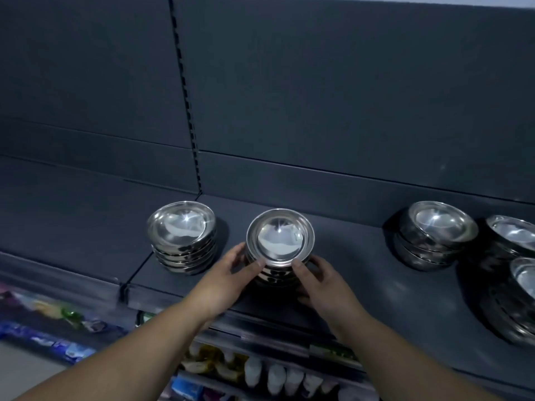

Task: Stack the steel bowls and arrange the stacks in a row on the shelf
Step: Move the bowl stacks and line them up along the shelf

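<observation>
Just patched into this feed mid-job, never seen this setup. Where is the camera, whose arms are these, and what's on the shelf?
No machine here: a person works with bare hands. The single picture comes from a wide-angle camera on their head, looking forward and down. The left hand and right hand enter from the bottom edge and grip the middle stack of steel bowls from either side, thumbs at its top rim. It stands on a dark grey shelf. A second stack stands apart to its left. Further right is a third stack, and at the right edge more stacked bowls, partly cut off. Below, lower shelves hold blurred packaged goods.
</observation>
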Demonstrator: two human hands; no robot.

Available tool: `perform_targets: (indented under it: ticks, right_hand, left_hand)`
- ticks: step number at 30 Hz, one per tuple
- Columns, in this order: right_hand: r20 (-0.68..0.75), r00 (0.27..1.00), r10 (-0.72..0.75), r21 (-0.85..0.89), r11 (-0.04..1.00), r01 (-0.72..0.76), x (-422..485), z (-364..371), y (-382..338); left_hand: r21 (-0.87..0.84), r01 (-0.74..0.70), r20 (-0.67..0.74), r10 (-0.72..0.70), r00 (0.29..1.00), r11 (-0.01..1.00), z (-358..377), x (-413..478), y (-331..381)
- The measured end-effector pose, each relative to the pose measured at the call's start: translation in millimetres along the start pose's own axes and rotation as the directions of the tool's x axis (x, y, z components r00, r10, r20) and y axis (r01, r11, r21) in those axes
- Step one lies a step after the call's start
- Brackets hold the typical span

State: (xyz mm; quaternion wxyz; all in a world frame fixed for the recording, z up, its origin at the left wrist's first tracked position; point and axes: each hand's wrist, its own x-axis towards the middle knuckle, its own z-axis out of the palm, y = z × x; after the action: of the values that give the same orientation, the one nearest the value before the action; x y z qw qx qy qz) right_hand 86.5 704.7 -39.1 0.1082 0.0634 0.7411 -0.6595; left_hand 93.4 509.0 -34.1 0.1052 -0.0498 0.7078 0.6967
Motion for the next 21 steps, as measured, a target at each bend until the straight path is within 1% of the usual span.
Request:
perform_targets:
  ticks: [2,5,9,15,21]
  right_hand:
    - [-0.021,1.0,-0.021,-0.048,0.999,0.02,1,1,-1]
    - [-0.016,0.995,-0.101,-0.181,0.979,0.097,3,-5,-2]
    - [0.007,0.99,-0.143,-0.306,0.942,0.138,10,-12,-3]
    - [-0.044,0.979,-0.201,-0.329,0.928,0.176,12,-8,-1]
    - [-0.061,0.973,-0.222,-0.309,0.931,0.193,15,-7,-2]
  left_hand:
    - [0.098,-0.05,0.01,0.049,0.999,0.994,-7,5,0]
    - [0.282,-0.118,0.037,0.112,0.993,0.952,-13,14,3]
    - [0.424,-0.185,0.06,0.176,0.983,0.887,-16,22,7]
    - [0.499,-0.223,0.043,0.232,0.972,0.838,-17,26,8]
    - [0.476,-0.244,0.05,0.252,0.967,0.845,-18,27,8]
